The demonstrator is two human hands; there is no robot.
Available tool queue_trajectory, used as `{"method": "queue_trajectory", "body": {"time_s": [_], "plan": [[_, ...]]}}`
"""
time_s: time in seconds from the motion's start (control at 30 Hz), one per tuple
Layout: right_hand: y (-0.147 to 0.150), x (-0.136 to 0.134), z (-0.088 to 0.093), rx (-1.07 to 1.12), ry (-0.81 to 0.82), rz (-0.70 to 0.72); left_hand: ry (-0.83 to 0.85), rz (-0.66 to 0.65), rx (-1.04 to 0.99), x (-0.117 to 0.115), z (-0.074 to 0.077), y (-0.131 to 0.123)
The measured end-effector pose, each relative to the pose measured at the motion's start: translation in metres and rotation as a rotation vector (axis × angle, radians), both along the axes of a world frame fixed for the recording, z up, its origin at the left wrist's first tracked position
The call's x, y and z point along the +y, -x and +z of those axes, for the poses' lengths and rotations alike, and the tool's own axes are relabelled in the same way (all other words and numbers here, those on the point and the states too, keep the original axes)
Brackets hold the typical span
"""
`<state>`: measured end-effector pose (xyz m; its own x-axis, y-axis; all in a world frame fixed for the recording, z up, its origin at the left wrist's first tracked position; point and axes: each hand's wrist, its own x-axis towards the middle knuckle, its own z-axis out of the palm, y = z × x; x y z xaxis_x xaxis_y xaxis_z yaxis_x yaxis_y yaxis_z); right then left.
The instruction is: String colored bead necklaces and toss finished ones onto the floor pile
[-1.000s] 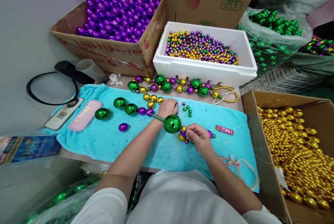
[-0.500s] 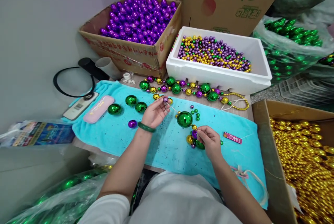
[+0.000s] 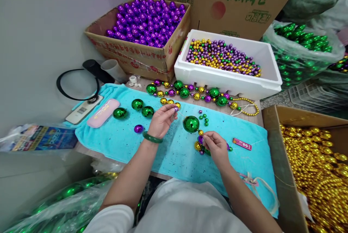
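The strand of beads (image 3: 191,124) hangs between my two sets of fingers, its big green ball just right of my left fingers (image 3: 170,109) and the gold and purple ones bunched beside my right fingers (image 3: 209,136). My left fingertips are closed on a small purple bead (image 3: 176,109), with a thin line running from it toward the green ball; whether that is needle or thread I cannot tell. My right fingers are pinched together on the strand, and that hand hides part of it.

As I judge it, the strand is partly strung. Loose pieces remain: three green balls (image 3: 137,104) left of my left fingers, a purple ball (image 3: 138,128) nearer me on that side, gold balls (image 3: 163,101) just beyond those fingers, and little green beads (image 3: 206,120) beyond my right ones.

All these lie on the blue towel (image 3: 174,153). Farther beyond my fingers, a longer strand (image 3: 184,92) rests on the counter (image 3: 257,108) before the white box (image 3: 228,77). A pink packet (image 3: 241,144) lies right of my right fingers. Nothing visibly blocks the gap between my fingers.
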<state>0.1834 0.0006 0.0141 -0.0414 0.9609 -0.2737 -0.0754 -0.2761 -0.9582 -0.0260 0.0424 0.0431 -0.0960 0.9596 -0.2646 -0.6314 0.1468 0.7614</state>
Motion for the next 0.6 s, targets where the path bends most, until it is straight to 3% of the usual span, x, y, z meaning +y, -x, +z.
{"method": "queue_trajectory", "body": {"time_s": [0.1,0.2,0.3,0.43,0.5,0.6], "plan": [[0.005,0.001,-0.002,0.043,0.083,0.048,-0.018,-0.047,0.115,-0.008,0.0,-0.008],[0.006,0.003,-0.003,0.121,0.166,0.108,-0.109,-0.109,0.353,-0.012,-0.002,-0.002],[0.002,0.005,-0.003,0.22,0.224,0.081,-0.236,-0.073,0.795,-0.008,-0.01,0.02],[-0.007,0.009,0.0,0.252,0.234,0.007,-0.163,0.102,1.402,0.005,-0.029,0.049],[-0.011,0.01,0.001,0.24,0.227,-0.012,-0.132,0.056,1.585,0.013,-0.037,0.051],[-0.013,0.01,0.003,0.211,0.223,-0.03,-0.24,-0.103,1.792,0.026,-0.043,0.037]]}}
